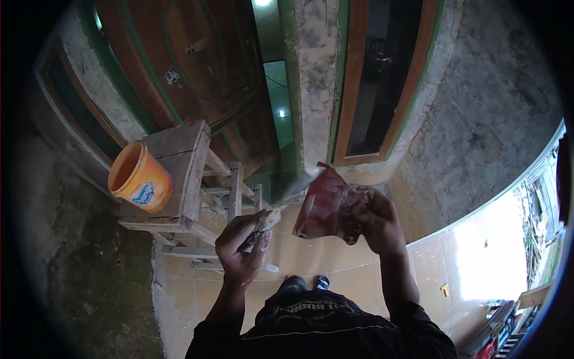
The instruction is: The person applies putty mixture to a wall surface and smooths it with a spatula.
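In my left hand, closed round its pale-smeared handle, is a putty knife whose blade is blurred by motion. The blade slants up to the right, its end by the top corner of a dark red flat spreader. My right hand grips that spreader by its right side, thumb and fingers pressed on it. Whitish smears mark the spreader's face and the fingers of both hands. I cannot tell whether blade and spreader touch.
To the left an orange bucket stands on a worn wooden bench. Ahead are a brown panelled door and a wood-framed window. A rough grey wall rises at right. A small yellow object lies on the tiled floor.
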### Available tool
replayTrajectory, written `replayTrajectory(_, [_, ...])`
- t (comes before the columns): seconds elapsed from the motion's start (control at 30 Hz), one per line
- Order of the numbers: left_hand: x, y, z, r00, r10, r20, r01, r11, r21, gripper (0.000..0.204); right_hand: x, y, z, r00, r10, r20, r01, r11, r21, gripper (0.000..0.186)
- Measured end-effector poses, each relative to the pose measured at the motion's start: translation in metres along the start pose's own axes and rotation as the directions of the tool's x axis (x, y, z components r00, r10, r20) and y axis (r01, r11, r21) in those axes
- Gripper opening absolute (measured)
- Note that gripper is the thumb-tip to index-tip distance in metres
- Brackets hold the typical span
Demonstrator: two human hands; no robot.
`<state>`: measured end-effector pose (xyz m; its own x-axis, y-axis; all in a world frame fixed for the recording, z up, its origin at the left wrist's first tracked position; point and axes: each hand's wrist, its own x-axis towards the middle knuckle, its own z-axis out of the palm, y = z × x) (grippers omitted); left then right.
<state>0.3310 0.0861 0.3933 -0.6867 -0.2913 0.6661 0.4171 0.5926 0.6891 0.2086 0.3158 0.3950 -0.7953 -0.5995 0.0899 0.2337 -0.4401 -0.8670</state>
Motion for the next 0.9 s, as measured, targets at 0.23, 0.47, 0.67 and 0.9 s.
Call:
replayTrajectory(0.23, [-0.022,-0.029,-0.095,0.917,0.340,0.210,-0.399,0.802,0.445,0.037,0.009,0.027,0.036,0.969,0.162,0.186,-0.187,0.974,0.126,0.029])
replayTrajectory(0.47, [-0.084,-0.049,-0.184,0.998,-0.017,-0.056,0.032,0.959,0.281,0.040,0.012,0.086,0.129,0.979,0.157,0.129,-0.193,0.914,0.356,0.028])
replayTrajectory(0.67, [-0.120,-0.047,-0.185,0.756,-0.644,-0.115,0.571,0.735,-0.366,0.035,0.011,0.181,0.235,0.997,0.071,0.020,-0.070,0.833,0.549,0.018])
replayTrajectory(0.9, [-0.162,-0.074,-0.220,0.785,-0.618,0.031,0.426,0.504,-0.752,0.041,-0.023,0.253,0.319,0.971,0.238,-0.017,-0.193,0.825,0.531,0.015])
